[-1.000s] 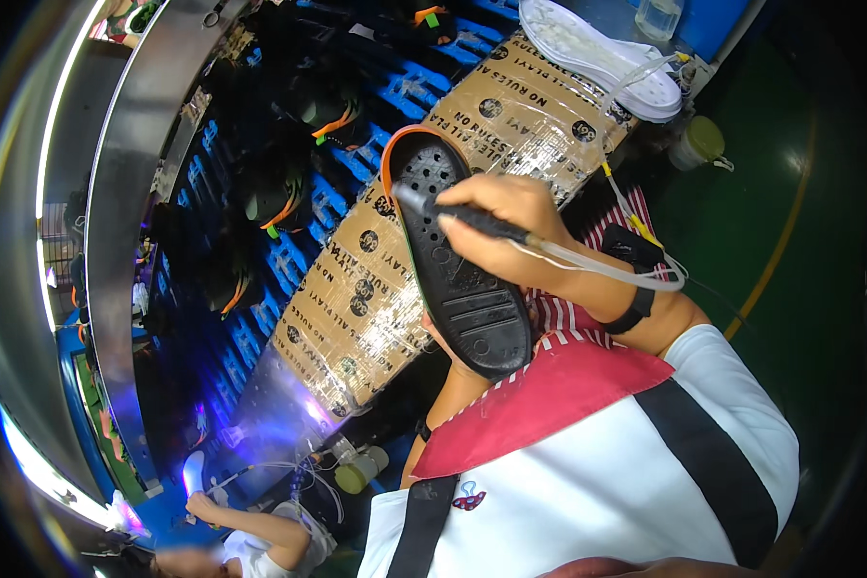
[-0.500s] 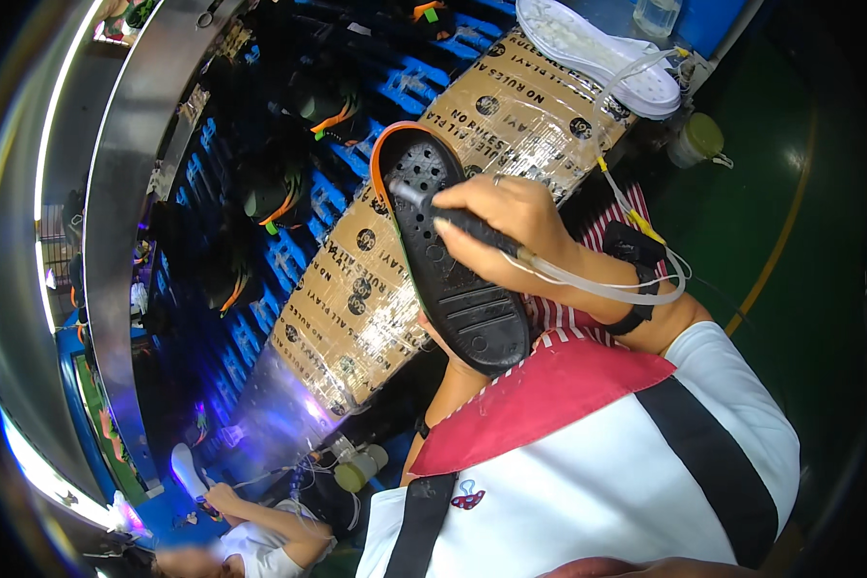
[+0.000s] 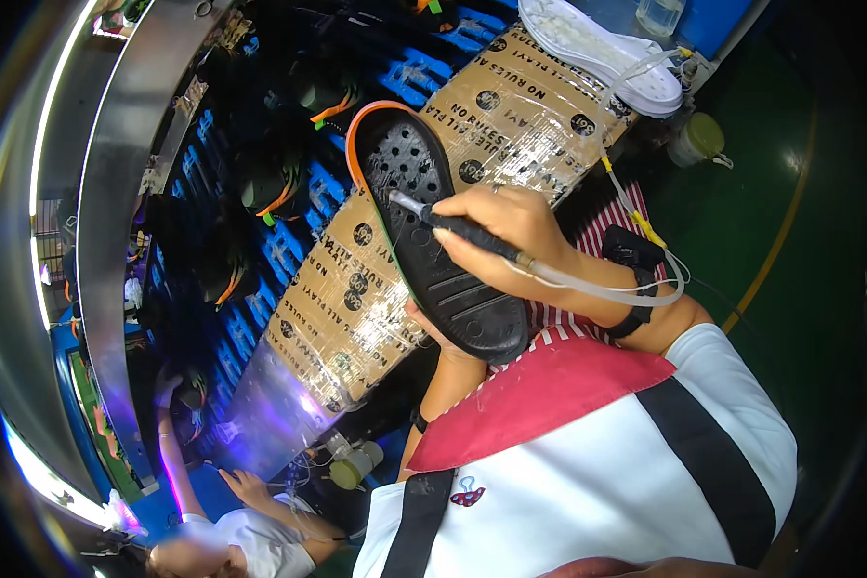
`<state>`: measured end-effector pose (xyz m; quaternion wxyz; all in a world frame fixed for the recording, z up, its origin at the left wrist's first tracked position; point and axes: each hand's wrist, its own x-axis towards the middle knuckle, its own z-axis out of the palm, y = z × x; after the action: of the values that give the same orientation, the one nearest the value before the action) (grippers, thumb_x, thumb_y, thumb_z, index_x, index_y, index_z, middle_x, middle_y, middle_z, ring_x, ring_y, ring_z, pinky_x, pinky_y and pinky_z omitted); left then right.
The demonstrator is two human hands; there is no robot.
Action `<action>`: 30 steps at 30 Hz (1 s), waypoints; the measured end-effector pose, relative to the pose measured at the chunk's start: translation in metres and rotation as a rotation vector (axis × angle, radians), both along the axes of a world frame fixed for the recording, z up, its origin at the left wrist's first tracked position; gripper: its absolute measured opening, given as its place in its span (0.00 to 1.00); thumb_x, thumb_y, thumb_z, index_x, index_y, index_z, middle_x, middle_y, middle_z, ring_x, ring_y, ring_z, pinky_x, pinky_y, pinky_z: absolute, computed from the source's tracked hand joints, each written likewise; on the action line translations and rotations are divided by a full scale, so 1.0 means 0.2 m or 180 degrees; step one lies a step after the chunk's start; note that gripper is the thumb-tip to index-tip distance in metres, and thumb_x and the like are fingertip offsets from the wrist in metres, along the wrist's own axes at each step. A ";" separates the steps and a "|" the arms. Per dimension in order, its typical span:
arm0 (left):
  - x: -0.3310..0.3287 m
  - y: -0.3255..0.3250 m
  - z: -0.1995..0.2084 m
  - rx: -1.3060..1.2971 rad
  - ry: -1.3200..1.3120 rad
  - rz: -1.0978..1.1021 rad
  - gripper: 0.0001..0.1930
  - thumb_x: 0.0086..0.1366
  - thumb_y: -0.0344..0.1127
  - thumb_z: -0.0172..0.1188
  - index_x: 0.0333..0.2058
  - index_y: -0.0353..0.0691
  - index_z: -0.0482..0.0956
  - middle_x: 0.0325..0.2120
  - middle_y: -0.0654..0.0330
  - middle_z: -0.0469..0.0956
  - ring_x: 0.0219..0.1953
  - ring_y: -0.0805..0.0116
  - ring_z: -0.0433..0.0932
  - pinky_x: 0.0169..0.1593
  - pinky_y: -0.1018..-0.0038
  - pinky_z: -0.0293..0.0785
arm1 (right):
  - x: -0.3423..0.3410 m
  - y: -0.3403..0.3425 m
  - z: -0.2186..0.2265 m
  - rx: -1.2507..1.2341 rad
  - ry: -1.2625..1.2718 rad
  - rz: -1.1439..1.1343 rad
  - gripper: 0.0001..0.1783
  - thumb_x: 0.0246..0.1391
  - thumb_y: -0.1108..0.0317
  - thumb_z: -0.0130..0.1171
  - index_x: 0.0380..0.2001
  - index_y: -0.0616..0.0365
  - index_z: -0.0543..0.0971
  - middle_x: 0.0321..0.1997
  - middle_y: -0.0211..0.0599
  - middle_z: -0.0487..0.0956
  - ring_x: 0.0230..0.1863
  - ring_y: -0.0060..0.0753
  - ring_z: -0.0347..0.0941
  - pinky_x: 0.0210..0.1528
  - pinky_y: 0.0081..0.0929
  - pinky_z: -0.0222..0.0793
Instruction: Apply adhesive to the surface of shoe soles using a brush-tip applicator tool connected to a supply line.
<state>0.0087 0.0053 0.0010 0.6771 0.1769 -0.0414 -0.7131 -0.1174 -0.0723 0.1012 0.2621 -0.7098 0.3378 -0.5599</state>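
Behind the black sole (image 3: 451, 289), the mostly hidden left hand (image 3: 433, 326) grips it. The right hand (image 3: 515, 226) clasps a tubed tool (image 3: 462, 227).

In the frame's centre the right hand (image 3: 518, 229) holds a black pen-like tool (image 3: 480, 237) to a black shoe sole (image 3: 472, 306), whose lower left edge the left hand (image 3: 440, 334) supports; a white sole (image 3: 602, 63) lies upper right, a co-worker (image 3: 263, 541) appears lower left

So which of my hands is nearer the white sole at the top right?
Right. Your right hand, gripping the black tool, is below and left of the white sole in the picture; your left hand, partly hidden by the black sole, is farther down and left.
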 end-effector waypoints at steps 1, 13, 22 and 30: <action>0.00 -0.01 -0.01 0.0017 -0.0037 -0.0025 0.49 0.46 0.74 0.48 0.57 0.42 0.58 0.53 0.50 0.64 0.52 0.55 0.66 0.54 0.59 0.65 | 0.01 0.01 0.00 0.0004 0.0006 0.0001 0.11 0.38 0.74 0.62 0.30 0.62 0.76 0.23 0.41 0.76 0.22 0.37 0.73 0.22 0.26 0.66; 0.02 -0.10 0.11 -0.0402 -0.1257 -0.0306 0.50 0.46 0.75 0.45 0.57 0.39 0.57 0.53 0.46 0.61 0.55 0.53 0.62 0.59 0.58 0.58 | 0.02 0.08 -0.03 -0.0022 0.0189 0.0708 0.11 0.39 0.73 0.61 0.31 0.62 0.76 0.22 0.41 0.76 0.22 0.38 0.74 0.25 0.26 0.68; 0.03 -0.16 0.15 -0.0661 0.0263 -0.0268 0.51 0.43 0.66 0.60 0.59 0.39 0.51 0.53 0.41 0.59 0.51 0.44 0.65 0.52 0.54 0.68 | 0.01 0.15 -0.04 0.0309 -0.0181 0.1126 0.13 0.40 0.73 0.63 0.33 0.63 0.78 0.22 0.41 0.76 0.22 0.36 0.74 0.25 0.25 0.68; 0.21 -0.23 0.08 -0.0911 0.0255 -0.0418 0.51 0.44 0.63 0.63 0.60 0.44 0.49 0.57 0.40 0.53 0.56 0.42 0.59 0.51 0.49 0.66 | -0.02 0.20 0.00 0.1059 -0.0462 0.1971 0.13 0.41 0.74 0.64 0.34 0.63 0.78 0.26 0.43 0.78 0.26 0.31 0.76 0.28 0.22 0.69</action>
<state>0.0512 -0.0407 0.0173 0.6484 0.0470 -0.1271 -0.7491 -0.1214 -0.0314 0.1007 0.5545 -0.6845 0.1738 -0.4402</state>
